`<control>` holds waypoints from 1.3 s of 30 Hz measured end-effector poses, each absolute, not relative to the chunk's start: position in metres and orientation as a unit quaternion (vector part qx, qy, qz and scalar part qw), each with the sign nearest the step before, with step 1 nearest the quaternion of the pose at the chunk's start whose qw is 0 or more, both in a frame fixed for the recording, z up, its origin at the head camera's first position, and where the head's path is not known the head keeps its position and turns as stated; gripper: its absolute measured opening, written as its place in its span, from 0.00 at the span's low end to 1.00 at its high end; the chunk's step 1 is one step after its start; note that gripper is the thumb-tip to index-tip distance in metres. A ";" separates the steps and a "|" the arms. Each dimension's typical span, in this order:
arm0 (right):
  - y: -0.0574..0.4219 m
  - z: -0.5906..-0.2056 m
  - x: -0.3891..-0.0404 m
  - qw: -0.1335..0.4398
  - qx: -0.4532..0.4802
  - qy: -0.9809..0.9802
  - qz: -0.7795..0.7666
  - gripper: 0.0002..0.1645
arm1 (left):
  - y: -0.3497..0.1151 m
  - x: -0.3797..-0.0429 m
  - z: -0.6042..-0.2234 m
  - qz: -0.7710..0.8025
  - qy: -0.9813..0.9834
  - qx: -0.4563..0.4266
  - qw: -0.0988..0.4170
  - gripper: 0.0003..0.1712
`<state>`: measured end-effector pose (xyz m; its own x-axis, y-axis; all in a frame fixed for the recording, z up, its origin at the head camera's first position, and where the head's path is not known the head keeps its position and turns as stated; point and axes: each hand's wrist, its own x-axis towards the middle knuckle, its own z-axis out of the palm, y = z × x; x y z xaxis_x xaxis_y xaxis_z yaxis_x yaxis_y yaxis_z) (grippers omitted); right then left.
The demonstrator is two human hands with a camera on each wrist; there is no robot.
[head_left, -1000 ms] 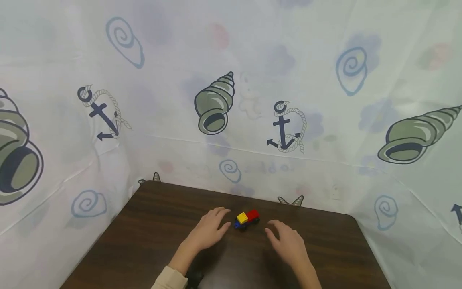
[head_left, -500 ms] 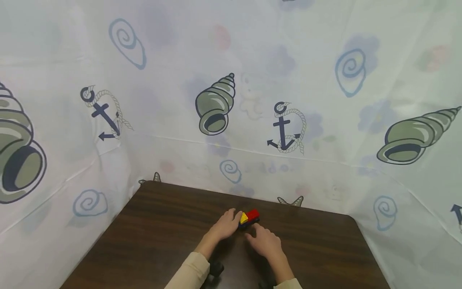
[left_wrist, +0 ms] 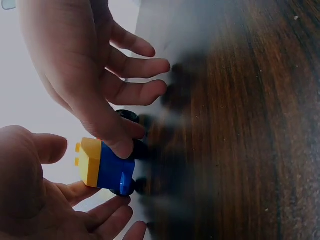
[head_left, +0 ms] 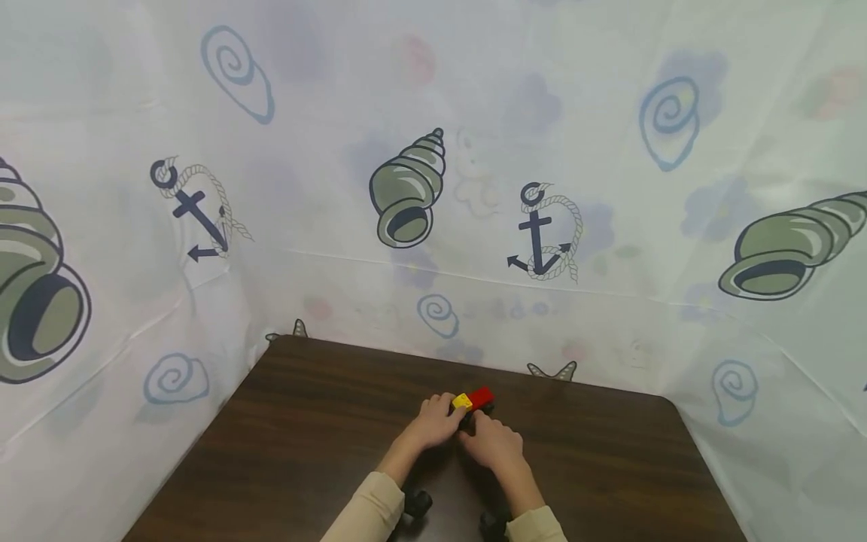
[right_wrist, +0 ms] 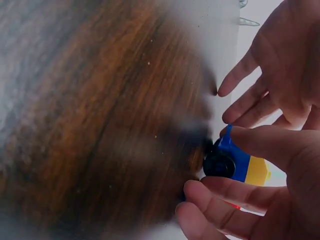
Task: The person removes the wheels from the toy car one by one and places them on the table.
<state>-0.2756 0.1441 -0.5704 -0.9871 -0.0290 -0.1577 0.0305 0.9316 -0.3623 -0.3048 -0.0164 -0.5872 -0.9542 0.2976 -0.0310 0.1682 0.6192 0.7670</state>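
Note:
A toy truck point(head_left: 482, 398) with a yellow cab, red bed, blue body and black wheels sits toward the far side of the table. My left hand point(head_left: 433, 423) reaches round the cab end, thumb on the near side and fingers beyond it. From the near right, my right hand point(head_left: 494, 446) holds the truck's side. In the right wrist view, the right thumb lies along the blue body point(right_wrist: 242, 162), with the index finger across from it by a wheel point(right_wrist: 219, 165). The left index finger meets the yellow block point(left_wrist: 90, 162) in the left wrist view.
The dark wood-grain table point(head_left: 325, 406) backs onto a white sheet point(head_left: 325, 188) printed with shells and anchors, which also hangs along both sides. A black wrist device point(head_left: 417, 503) sits by the left sleeve, another point(head_left: 493, 525) by the right.
Both hands have moved inward from either side of the truck and now meet at it, the left at its cab end, the right at its near side. The truck stays about where it was.

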 end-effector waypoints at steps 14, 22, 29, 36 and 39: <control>0.141 -0.570 -0.283 0.049 0.004 0.980 -0.192 0.32 | -0.026 -0.301 -0.582 0.421 0.895 0.123 0.086 0.28; 0.138 -0.571 -0.287 0.030 -0.003 0.977 -0.213 0.25 | -0.032 -0.300 -0.575 0.438 0.886 0.117 0.100 0.29; 0.136 -0.568 -0.287 0.013 0.007 0.970 -0.241 0.26 | -0.039 -0.298 -0.565 0.462 0.874 0.123 0.086 0.29; 0.140 -0.547 -0.282 -0.016 -0.013 0.954 -0.301 0.20 | -0.039 -0.300 -0.554 0.462 0.875 0.144 0.021 0.24; 0.144 -0.537 -0.277 -0.022 -0.010 0.941 -0.339 0.17 | -0.037 -0.300 -0.550 0.479 0.864 0.158 0.005 0.22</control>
